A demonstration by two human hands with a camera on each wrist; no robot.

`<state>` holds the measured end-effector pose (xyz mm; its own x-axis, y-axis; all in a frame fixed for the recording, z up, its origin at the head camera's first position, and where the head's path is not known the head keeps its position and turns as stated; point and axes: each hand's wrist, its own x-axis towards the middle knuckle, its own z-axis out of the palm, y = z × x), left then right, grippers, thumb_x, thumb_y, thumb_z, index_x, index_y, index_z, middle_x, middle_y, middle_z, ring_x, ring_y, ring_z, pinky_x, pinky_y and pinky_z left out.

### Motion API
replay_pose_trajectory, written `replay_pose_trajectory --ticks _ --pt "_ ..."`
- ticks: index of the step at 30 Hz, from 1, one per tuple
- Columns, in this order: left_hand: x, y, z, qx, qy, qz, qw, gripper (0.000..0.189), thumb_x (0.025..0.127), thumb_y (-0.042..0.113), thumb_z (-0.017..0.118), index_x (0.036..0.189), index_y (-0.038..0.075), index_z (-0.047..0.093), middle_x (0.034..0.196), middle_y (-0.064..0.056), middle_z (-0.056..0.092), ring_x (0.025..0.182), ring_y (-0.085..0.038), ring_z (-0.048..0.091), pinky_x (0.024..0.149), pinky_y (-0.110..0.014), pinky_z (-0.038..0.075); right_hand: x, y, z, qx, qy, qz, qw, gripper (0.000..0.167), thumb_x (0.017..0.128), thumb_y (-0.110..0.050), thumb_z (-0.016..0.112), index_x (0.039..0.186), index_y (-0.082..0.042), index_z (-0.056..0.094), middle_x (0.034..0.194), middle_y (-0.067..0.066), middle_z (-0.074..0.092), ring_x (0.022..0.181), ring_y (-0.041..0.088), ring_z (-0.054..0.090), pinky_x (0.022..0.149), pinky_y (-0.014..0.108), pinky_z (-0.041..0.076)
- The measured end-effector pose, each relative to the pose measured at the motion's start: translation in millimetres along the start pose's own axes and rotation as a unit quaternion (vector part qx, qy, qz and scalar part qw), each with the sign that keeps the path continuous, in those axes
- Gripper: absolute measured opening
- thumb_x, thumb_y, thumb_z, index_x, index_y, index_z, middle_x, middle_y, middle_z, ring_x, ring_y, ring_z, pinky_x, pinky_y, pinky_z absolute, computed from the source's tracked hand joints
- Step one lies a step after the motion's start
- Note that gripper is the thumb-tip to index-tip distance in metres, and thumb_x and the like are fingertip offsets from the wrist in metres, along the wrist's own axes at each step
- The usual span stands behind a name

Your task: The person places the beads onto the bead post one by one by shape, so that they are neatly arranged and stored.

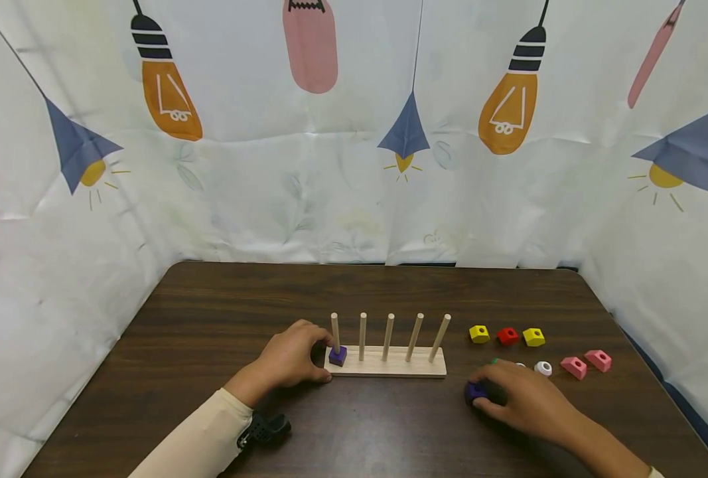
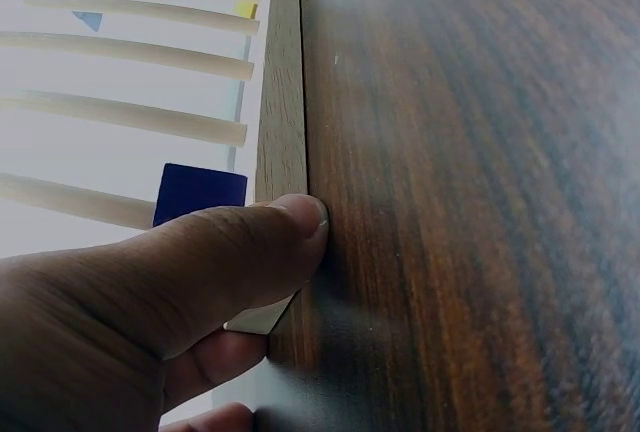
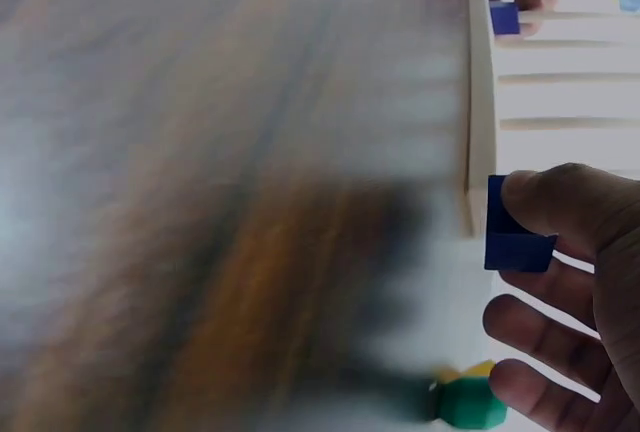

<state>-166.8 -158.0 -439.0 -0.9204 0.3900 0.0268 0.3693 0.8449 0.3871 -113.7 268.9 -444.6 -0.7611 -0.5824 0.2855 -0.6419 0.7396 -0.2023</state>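
Observation:
A pale wooden peg board [image 1: 386, 365] with several upright pegs lies on the table. My left hand [image 1: 294, 355] grips its left end, the thumb along the front edge in the left wrist view. A purple block [image 1: 338, 356] sits at the foot of the leftmost peg, beside that hand. Right of the board, my right hand [image 1: 523, 401] pinches a second purple block [image 3: 518, 237] between thumb and fingers. Under its other fingers, in the right wrist view, a green piece [image 3: 470, 402] shows; the hand mostly hides it in the head view.
Beyond the right hand lie two yellow blocks [image 1: 479, 334], a red block [image 1: 507, 336], a white bead [image 1: 543, 368] and two pink blocks [image 1: 573, 367]. Another white piece is partly hidden by the hand. The brown table [image 1: 210, 312] ends at a printed white curtain [image 1: 342, 199].

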Motion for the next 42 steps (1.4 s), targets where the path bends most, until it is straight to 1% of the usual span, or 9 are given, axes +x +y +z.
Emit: replay_pose_trajectory --ticks 5,9,14,21,24,28,31,37,42 --pt "-0.1 0.7 -0.7 0.000 0.000 -0.001 1.0000 0.045 0.066 0.035 0.097 0.103 0.028 0.073 0.110 0.007 0.067 0.112 -0.020 0.058 0.078 -0.055 0.052 12.4 -4.0 -5.6 0.013 0.029 -0.023 0.9993 0.037 0.076 -0.026 0.091 0.107 -0.024 0.072 0.100 -0.016 0.067 0.089 0.005 0.066 0.073 0.032 0.056" --pt "-0.1 0.4 -1.0 0.000 0.000 -0.001 1.0000 0.045 0.066 0.035 0.097 0.103 0.029 0.073 0.110 0.008 0.067 0.112 -0.020 0.058 0.078 -0.055 0.052 22.0 -7.8 -16.9 0.020 0.042 -0.024 0.9986 0.038 0.076 -0.024 0.092 0.108 -0.022 0.072 0.101 -0.014 0.069 0.086 0.006 0.067 0.069 0.029 0.056" --pt "-0.5 0.4 -1.6 -0.001 -0.003 0.000 1.0000 0.044 0.066 0.035 0.097 0.103 0.029 0.073 0.110 0.008 0.067 0.112 -0.020 0.058 0.078 -0.054 0.053 33.2 -12.5 -33.4 0.024 0.057 -0.015 0.9980 0.039 0.076 -0.020 0.092 0.110 -0.019 0.073 0.100 -0.012 0.069 0.080 0.002 0.064 0.065 0.026 0.054" --pt "-0.4 1.2 -2.0 0.001 -0.004 -0.002 1.0000 0.045 0.066 0.035 0.097 0.103 0.028 0.073 0.110 0.008 0.066 0.112 -0.020 0.058 0.078 -0.054 0.052 47.8 -15.7 -53.3 0.020 0.095 -0.021 0.9951 0.043 0.074 -0.014 0.092 0.111 -0.019 0.072 0.103 -0.010 0.068 0.080 0.000 0.059 0.062 0.025 0.051" --pt "-0.4 1.5 -2.1 0.001 -0.004 -0.002 1.0000 0.046 0.066 0.035 0.097 0.103 0.028 0.073 0.110 0.007 0.066 0.112 -0.020 0.058 0.078 -0.054 0.052 52.3 -17.7 -60.7 0.020 0.098 -0.014 0.9949 0.043 0.075 -0.014 0.091 0.113 -0.019 0.072 0.105 -0.010 0.068 0.082 0.001 0.058 0.063 0.027 0.051" --pt "-0.5 1.8 -2.1 0.000 -0.004 -0.001 1.0000 0.046 0.065 0.035 0.097 0.103 0.027 0.073 0.110 0.007 0.067 0.112 -0.020 0.058 0.078 -0.054 0.053 57.3 -19.9 -68.5 0.018 0.099 -0.007 0.9949 0.042 0.077 -0.016 0.091 0.114 -0.019 0.072 0.108 -0.008 0.069 0.087 0.005 0.061 0.066 0.032 0.053" --pt "-0.6 1.6 -2.1 -0.001 -0.003 -0.001 1.0000 0.046 0.065 0.035 0.097 0.103 0.027 0.073 0.109 0.007 0.067 0.112 -0.020 0.058 0.078 -0.054 0.053 60.2 -20.7 -72.6 0.018 0.101 -0.004 0.9947 0.042 0.078 -0.016 0.090 0.115 -0.018 0.072 0.109 -0.007 0.069 0.088 0.007 0.063 0.068 0.033 0.054" --pt "-0.3 1.0 -2.0 0.001 -0.003 0.000 1.0000 0.045 0.065 0.035 0.097 0.103 0.027 0.073 0.108 0.008 0.067 0.110 -0.020 0.058 0.077 -0.053 0.053 66.2 -22.7 -77.5 0.031 0.113 -0.012 0.9931 0.042 0.079 -0.014 0.089 0.117 -0.016 0.072 0.108 -0.008 0.068 0.090 0.008 0.066 0.069 0.032 0.055" --pt "-0.3 1.5 -2.1 -0.001 -0.004 -0.003 1.0000 0.046 0.065 0.035 0.097 0.103 0.027 0.073 0.108 0.008 0.066 0.110 -0.019 0.058 0.078 -0.053 0.052 71.7 -24.4 -78.5 0.042 0.129 -0.020 0.9905 0.040 0.079 -0.012 0.088 0.116 -0.014 0.072 0.107 -0.009 0.068 0.090 0.007 0.064 0.071 0.029 0.054"
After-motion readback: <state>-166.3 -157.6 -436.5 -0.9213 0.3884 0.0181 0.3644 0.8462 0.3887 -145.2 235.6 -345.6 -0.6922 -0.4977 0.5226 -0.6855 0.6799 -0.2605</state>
